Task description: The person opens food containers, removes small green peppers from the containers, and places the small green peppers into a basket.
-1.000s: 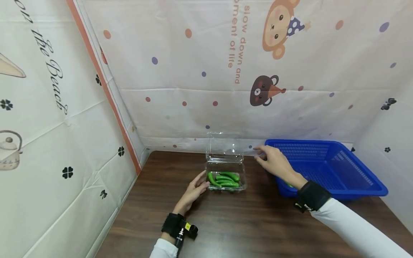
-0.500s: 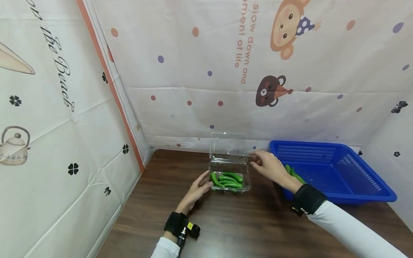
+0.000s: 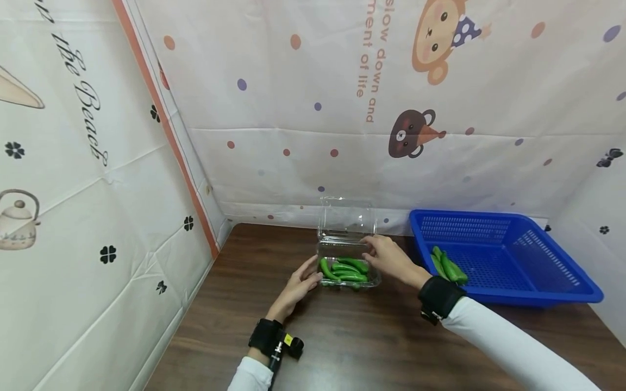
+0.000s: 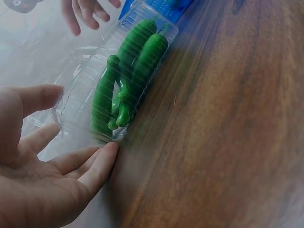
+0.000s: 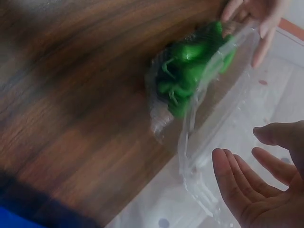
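Note:
A clear plastic clamshell box (image 3: 375, 281) stands on the table, with its lid (image 3: 348, 218) raised towards the back wall. Several long green peppers (image 3: 348, 270) lie in its base. My left hand (image 3: 294, 290) rests its fingertips against the box's left end; in the left wrist view, thumb and fingers (image 4: 102, 164) spread at the clear wall. Over the box's right side, beside the lid hinge, reaches my right hand (image 3: 391, 259). Its fingers (image 5: 232, 178) are loosely bent with nothing between them, also in the right wrist view.
A blue plastic basket (image 3: 508, 297) stands on the right of the table, with a few green peppers (image 3: 449, 267) at its left side. Patterned cloth walls (image 3: 274, 184) rise behind and at the sides of the brown wooden table (image 3: 371, 347).
My right hand has moved left from the basket's edge to over the box, bringing the basket's peppers into view. My left hand has stayed at the box, and the lid is still raised.

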`<state>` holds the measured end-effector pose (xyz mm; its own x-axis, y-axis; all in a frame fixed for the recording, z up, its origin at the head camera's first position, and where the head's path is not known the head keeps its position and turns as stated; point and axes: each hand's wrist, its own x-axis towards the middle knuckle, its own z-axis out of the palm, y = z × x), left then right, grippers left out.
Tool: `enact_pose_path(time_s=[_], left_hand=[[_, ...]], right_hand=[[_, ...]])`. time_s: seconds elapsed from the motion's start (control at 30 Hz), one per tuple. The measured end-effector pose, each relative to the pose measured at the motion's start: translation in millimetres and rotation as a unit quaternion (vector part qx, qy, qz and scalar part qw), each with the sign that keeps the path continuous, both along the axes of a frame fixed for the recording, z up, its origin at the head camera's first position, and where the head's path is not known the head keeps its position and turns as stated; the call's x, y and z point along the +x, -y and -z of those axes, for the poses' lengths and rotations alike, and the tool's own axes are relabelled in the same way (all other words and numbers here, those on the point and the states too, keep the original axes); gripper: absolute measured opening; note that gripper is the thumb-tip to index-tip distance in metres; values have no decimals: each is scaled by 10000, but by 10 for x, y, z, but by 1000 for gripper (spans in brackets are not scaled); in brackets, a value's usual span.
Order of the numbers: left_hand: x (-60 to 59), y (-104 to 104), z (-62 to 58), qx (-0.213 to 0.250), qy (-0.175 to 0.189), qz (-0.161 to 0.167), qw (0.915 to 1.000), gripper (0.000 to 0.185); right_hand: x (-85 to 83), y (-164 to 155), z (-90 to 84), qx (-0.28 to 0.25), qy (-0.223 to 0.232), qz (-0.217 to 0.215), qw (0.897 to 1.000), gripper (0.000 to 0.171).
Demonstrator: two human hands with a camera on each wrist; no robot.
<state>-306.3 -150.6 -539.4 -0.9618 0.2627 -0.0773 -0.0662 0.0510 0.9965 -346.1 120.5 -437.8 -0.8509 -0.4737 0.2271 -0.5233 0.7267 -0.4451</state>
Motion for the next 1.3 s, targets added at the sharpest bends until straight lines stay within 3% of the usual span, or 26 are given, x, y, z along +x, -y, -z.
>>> enact_pose_path(time_s=[0.73, 1.3], left_hand=[[-11, -25, 4, -12, -11, 126, 9999, 64], [-23, 6, 21, -30, 0, 24, 10000, 61]], right_hand=[[-81, 90, 285, 225, -101, -189, 9995, 28], [-107, 311, 382, 696, 331, -500, 9958, 34]])
